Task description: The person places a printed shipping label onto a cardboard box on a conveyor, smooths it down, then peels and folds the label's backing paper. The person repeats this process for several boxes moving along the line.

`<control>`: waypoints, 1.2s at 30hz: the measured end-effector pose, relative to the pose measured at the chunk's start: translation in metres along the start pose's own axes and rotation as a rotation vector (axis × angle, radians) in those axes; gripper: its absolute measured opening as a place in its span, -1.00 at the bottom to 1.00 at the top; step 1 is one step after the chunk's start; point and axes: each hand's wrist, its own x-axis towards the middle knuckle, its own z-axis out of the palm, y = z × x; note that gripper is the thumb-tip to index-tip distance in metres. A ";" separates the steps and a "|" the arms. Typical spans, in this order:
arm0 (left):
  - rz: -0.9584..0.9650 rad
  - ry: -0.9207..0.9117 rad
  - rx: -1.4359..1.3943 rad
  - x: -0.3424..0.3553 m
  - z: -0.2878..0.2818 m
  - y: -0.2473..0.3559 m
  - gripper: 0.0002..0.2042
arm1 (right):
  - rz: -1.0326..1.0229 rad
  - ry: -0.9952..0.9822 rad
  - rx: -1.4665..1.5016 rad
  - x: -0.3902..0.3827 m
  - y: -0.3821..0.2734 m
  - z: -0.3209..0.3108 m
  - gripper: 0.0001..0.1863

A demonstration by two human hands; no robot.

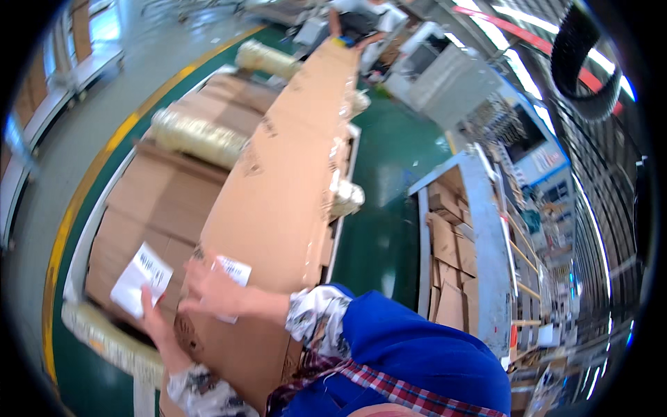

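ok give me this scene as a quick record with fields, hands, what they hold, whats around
left hand: holds a white paper slip
right hand: pressed flat on a long cardboard box, beside a white label
left of box: flat cardboard sheets, clear film rolls
right: metal cart of cardboard pieces
floor: green
far end: another person, partly in view

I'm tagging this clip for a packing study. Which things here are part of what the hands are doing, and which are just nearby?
In hand:
- left hand holding a white printed slip
- right hand pressing a white label onto the long cardboard box

Just nearby:
- flat cardboard sheets
- rolls of clear film
- metal bin of cardboard pieces
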 end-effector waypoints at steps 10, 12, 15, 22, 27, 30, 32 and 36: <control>-0.068 -0.378 -0.081 -0.041 0.030 0.034 -0.68 | 0.253 0.250 1.343 0.012 -0.015 0.001 -0.76; -0.079 -0.412 -0.042 -0.045 0.039 0.038 -0.67 | 0.333 0.280 1.272 0.015 -0.003 -0.005 -0.80; -0.045 -0.419 -0.025 -0.046 0.036 0.030 -0.66 | 0.341 0.337 1.269 0.013 0.005 -0.007 -0.83; 0.026 -0.490 -0.147 -0.037 0.034 0.035 -0.70 | 0.417 0.426 1.031 0.010 0.004 -0.016 -0.82; 0.015 -0.455 0.037 -0.039 0.031 0.029 -0.75 | 0.379 0.396 0.906 0.007 -0.003 -0.012 -0.78; 0.015 -0.432 0.075 -0.041 0.031 0.030 -0.79 | 0.300 0.293 0.863 0.002 -0.020 -0.018 -0.74; 0.029 -0.392 0.090 -0.039 0.031 0.027 -0.82 | 0.210 0.218 0.844 -0.001 -0.024 -0.020 -0.70; 0.015 -0.396 0.115 -0.034 0.026 0.018 -0.80 | -0.014 0.338 0.908 -0.004 -0.025 -0.008 -0.69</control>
